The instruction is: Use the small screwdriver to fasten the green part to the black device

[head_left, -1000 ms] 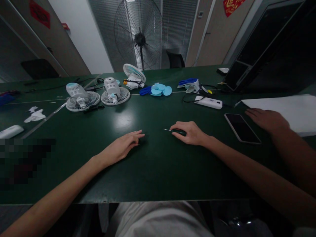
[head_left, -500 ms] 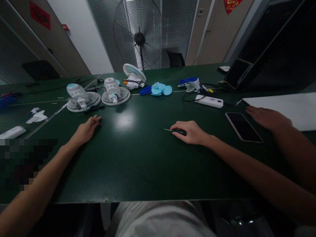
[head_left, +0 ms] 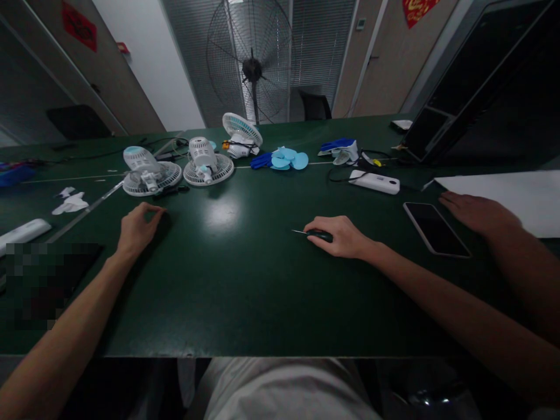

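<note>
My right hand [head_left: 339, 236] rests on the dark green table [head_left: 245, 303], its fingers wrapped round a screwdriver [head_left: 321, 235]. The screwdriver has a dark handle, and its thin metal shaft points left. On the left, my left hand [head_left: 137, 227] is closed in a pinch, thumb and forefinger tips together just above the tabletop. Whatever sits between those tips, if anything, is too small to make out. Just beyond that hand lie a black object [head_left: 177, 191] and a small white fan [head_left: 151, 175] with its grille down. A second fan [head_left: 207, 166] lies beside it.
Farther back are a third fan [head_left: 241, 135], light blue fan blades [head_left: 289, 158], and blue-and-white gloves [head_left: 341, 150]. A white power strip [head_left: 375, 181] and a phone [head_left: 436, 229] lie to the right. Another person's hand [head_left: 479, 213] rests by white paper [head_left: 525, 192].
My left hand has moved left from the middle of the table toward the fans, and its fingers have come together in a pinch. My right hand stays put with the screwdriver.
</note>
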### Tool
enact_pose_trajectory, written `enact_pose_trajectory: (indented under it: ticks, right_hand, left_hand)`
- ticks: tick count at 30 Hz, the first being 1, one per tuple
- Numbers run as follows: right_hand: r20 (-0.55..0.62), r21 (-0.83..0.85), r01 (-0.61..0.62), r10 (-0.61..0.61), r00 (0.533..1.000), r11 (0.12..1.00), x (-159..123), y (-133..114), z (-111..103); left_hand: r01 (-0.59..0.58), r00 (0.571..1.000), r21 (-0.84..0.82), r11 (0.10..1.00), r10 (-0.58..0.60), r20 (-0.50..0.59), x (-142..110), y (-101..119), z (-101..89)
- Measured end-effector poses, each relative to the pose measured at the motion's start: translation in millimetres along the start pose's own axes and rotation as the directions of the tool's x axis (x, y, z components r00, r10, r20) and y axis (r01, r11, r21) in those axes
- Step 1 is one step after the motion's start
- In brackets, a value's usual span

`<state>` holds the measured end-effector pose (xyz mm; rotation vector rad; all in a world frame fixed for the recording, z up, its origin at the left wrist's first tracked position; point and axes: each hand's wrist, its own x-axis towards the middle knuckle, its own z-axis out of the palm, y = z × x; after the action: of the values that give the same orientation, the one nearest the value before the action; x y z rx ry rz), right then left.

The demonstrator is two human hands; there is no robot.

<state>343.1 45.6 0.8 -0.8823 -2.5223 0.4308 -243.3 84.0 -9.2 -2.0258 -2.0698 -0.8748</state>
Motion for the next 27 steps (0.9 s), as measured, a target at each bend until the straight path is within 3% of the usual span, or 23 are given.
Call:
enact_pose_trajectory:
  ticks: [5,11,14,27]
  right_hand:
    - [0.011,-0.008,-0.008,0.008,1.000,1.000,0.4,-1.8,-1.3]
    - [-0.001,-0.022,0.004,-0.004,1.000,1.000,0.1,-0.5,0.1]
    - [-0.014,-0.037,0.009,-0.010,1.000,0.999,-0.1,-1.3,0.1]
    - [0.011,-0.019,-0.008,0.008,1.000,1.000,-0.1,-3.1,-1.7]
  left_hand:
    - [0.002,0.998,-0.023,1.000,-0.004,-0.068,-1.8,-8.4,-4.7]
    - [-0.058,0.995,-0.078,0.995,0.064,0.076,0.8,-20.0,-5.3]
    - [-0.069,0.993,-0.057,0.996,0.074,0.095,3.0,-23.6,-4.4]
    - [-0.128,0.989,-0.020,0.992,0.130,0.069,-0.6,-10.2,-10.2]
